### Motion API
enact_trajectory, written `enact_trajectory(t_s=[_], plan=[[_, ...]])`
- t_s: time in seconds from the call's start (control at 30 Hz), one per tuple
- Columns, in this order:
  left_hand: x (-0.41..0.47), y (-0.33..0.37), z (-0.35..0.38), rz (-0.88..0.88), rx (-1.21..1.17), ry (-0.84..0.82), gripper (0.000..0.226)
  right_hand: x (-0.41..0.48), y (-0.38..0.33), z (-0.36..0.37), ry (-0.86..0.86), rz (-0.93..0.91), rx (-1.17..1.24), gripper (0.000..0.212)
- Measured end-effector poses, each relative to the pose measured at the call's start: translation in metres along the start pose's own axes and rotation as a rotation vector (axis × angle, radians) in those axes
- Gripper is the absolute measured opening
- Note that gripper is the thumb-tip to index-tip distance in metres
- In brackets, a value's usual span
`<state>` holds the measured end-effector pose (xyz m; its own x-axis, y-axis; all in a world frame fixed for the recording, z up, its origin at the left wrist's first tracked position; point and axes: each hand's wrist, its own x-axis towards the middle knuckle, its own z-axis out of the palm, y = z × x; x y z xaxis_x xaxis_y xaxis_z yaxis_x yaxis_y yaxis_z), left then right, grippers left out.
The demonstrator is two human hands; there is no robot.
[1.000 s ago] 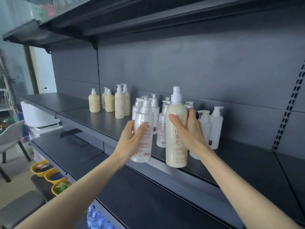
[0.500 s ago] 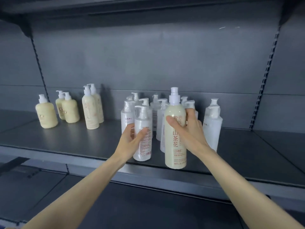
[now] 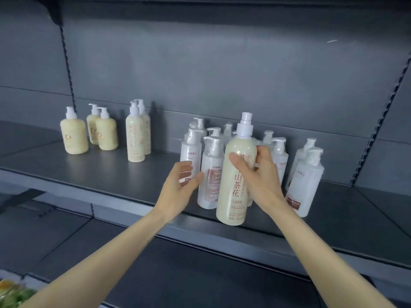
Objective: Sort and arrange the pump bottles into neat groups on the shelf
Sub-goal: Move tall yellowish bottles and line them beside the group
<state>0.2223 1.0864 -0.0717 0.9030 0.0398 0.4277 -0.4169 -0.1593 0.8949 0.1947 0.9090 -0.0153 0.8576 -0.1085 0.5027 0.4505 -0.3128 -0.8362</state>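
Observation:
My right hand [image 3: 259,174] grips a tall cream pump bottle [image 3: 235,185] with red characters, held upright at the shelf's front edge. My left hand [image 3: 180,187] is open, fingers spread, just left of a white pump bottle [image 3: 211,174] that stands on the grey shelf [image 3: 111,174]; the thumb is close to it or touching. Several more white bottles [image 3: 304,178] cluster behind and to the right. Two tall cream bottles [image 3: 135,134] stand further left, and three short cream bottles [image 3: 74,134] beyond them.
The shelf's dark back panel [image 3: 222,74] rises behind the bottles. A lower grey shelf [image 3: 155,274] juts out below my arms. Slotted uprights [image 3: 375,130] mark the bay's right side. Something green and yellow [image 3: 11,292] shows blurred at the bottom left.
My left hand has let go of the white bottle, which now stands on the shelf, and its fingers have spread. The right hand still holds the tall cream bottle. The view has swung left.

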Motion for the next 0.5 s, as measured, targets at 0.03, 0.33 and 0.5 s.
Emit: enact_trajectory(t_s=[0.03, 0.33, 0.5], plan=[[-0.005, 0.001, -0.008, 0.007, -0.003, 0.002, 0.034, 0.001, -0.003, 0.007, -0.014, -0.007, 0.018, 0.035], [-0.019, -0.005, -0.108, -0.03, -0.083, -0.203, 0.045, 0.015, -0.04, 0.126, -0.112, -0.098, 0.081, 0.037], [0.009, -0.029, -0.179, -0.023, -0.019, -0.275, 0.043, 0.03, -0.047, 0.209, -0.121, -0.087, 0.123, 0.034]])
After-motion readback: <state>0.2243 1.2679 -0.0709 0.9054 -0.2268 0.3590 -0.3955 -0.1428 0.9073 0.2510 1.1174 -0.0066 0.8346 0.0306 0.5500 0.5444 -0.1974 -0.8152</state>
